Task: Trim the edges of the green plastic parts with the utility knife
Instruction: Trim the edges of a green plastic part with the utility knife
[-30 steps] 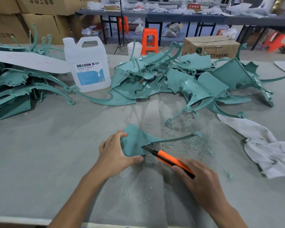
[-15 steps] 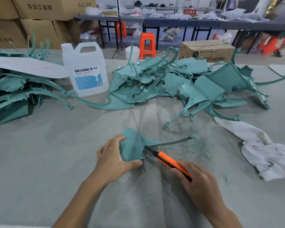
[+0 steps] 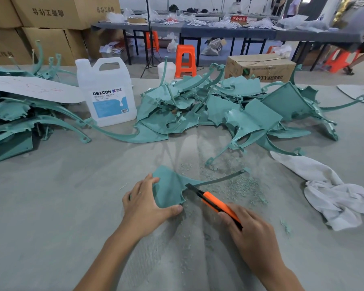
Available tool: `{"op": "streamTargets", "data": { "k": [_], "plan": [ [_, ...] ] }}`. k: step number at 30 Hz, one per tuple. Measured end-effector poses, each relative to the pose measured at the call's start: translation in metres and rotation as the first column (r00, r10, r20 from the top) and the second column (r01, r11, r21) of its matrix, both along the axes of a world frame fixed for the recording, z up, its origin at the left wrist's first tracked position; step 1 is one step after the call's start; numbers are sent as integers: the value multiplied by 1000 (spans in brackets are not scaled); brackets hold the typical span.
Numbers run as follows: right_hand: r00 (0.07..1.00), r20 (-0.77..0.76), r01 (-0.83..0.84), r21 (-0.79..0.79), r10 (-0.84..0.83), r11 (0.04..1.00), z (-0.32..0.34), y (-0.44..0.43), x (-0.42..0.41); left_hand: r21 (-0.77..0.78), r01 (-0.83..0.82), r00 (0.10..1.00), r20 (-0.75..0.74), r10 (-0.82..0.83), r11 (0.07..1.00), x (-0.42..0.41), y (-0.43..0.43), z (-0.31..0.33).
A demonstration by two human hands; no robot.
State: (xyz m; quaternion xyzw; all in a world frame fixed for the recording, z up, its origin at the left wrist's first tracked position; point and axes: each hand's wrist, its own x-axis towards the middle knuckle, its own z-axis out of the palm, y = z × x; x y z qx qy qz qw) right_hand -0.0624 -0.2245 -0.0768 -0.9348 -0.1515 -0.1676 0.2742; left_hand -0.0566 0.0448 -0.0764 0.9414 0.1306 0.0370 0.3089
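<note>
Two hands work on the desk (image 3: 51, 206): the right hand (image 3: 254, 234) has its fingers curled round the utility knife (image 3: 214, 203), blade tip against the green plastic part (image 3: 170, 190), which the left hand (image 3: 147, 206) pinches between thumb and fingers. Beyond lie shavings (image 3: 240, 185), then a heap of green parts (image 3: 219, 110).

One green part (image 3: 168, 190) sits on the gray bench (image 3: 51, 206). The left grip (image 3: 144, 206), a bare hand, holds the part's left side, with its thumb on the near corner. The right grip (image 3: 252, 234), the other hand, holds an orange utility knife (image 3: 216, 203) just right of the part. The dark blade touches the part's right edge. Green crumbs (image 3: 240, 185) lie right of the part, and a white cloth (image 3: 334, 196) lies farther right. Behind the part is a big pile of green parts (image 3: 229, 110). A white jug (image 3: 107, 95) stands behind it to the left.
</note>
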Motion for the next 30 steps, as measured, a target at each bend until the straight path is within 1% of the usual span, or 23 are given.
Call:
{"op": "streamTargets", "data": {
  "k": [3, 7, 11, 13, 15, 17, 19, 21, 23, 25, 26, 28, 30],
  "plan": [
    [999, -21, -36, 9, 36, 999, 1, 0, -1, -2, 0, 1000, -4, 0, 1000, -1, 0, 1],
    [999, 27, 25, 1, -25, 1000, 1, 1, -1, -1, 0, 1000, -8, 0, 1000, 0, -1, 0],
    [1000, 22, 13, -1, -13, 1000, 1, 0, -2, 10, 0, 1000, 0, 0, 1000, -1, -1, 0],
    [996, 76, 49, -30, -47, 998, 0, 1, -1, 38, 22, 1000, -18, -21, 999, -1, -1, 1],
    [992, 106, 71, -21, -68, 997, 0, 2, -2, 134, 44, 998, -53, -37, 990, -4, -3, 2],
    [988, 97, 113, 53, -118, 992, 1, 1, -2, 279, 20, 998, -69, -1, 960, -11, -8, 2],
    [986, 61, 147, 121, -155, 982, 2, 0, -2, 420, -14, 1000, -5, 18, 908, -17, -16, 6],
    [990, 50, 121, 133, -128, 984, 4, 0, -2, 483, -12, 997, 77, -29, 875, -16, -23, 12],
    [998, 0, 69, 141, -70, 988, 7, 0, -3, 469, 54, 995, 44, -84, 881, -7, -24, 16],
    [999, -43, 28, 121, -23, 992, 8, 0, -4, 397, 123, 992, -54, -111, 910, 2, -23, 13],
    [999, -35, 11, 98, -7, 995, 9, 0, -5, 360, 138, 989, -93, -112, 923, 4, -22, 11],
    [1000, -6, -6, 53, 6, 999, 10, 2, -5, 333, 133, 988, -123, -97, 934, 6, -23, 6],
    [1000, 19, -2, 18, 1, 1000, 9, 3, -4, 334, 101, 992, -106, -69, 937, 4, -27, 4]
  ]
}}
